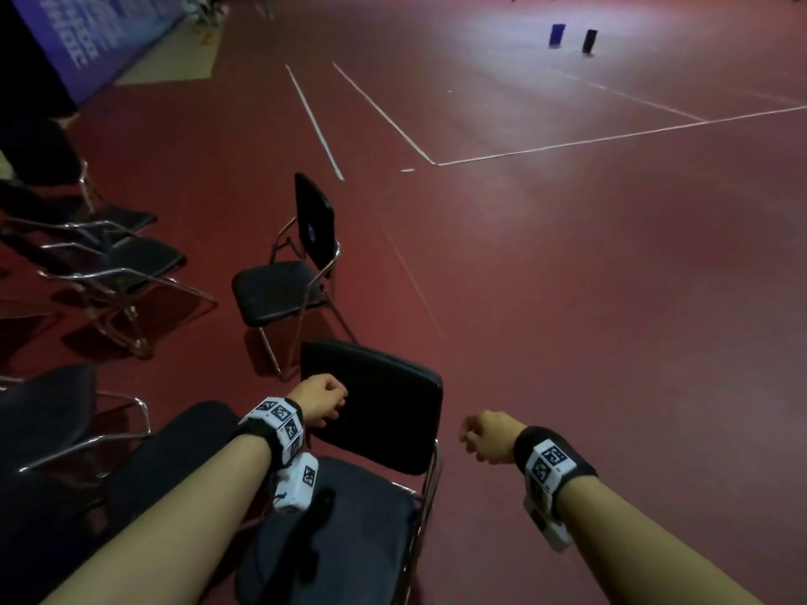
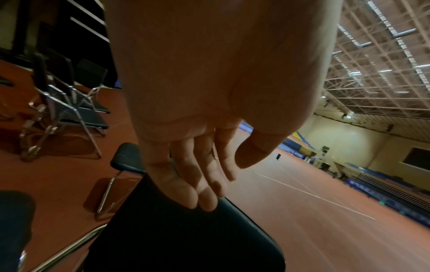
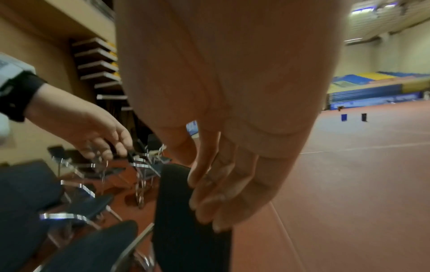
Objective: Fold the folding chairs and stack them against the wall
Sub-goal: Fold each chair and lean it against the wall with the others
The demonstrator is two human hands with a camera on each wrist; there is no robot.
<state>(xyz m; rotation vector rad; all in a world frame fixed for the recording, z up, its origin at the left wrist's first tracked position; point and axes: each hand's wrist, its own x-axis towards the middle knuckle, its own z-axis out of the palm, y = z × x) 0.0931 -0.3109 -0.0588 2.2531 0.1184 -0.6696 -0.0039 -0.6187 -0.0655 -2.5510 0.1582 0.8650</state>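
The nearest folding chair stands unfolded just in front of me, with a black padded backrest (image 1: 375,408) and a black seat (image 1: 345,534) on a chrome frame. My left hand (image 1: 325,401) hovers at the backrest's left top edge with its fingers (image 2: 202,195) relaxed and holding nothing; I cannot tell whether they touch the pad. My right hand (image 1: 476,438) hangs a little to the right of the backrest, its fingers (image 3: 214,206) loosely curled and empty beside the pad's edge (image 3: 186,230).
Another unfolded chair (image 1: 279,294) stands ahead on the red floor. Several more chairs (image 1: 131,264) crowd the left side, one seat (image 1: 174,451) right against the near chair. A blue banner wall (image 1: 83,37) runs at far left. Open court floor (image 1: 611,277) lies to the right.
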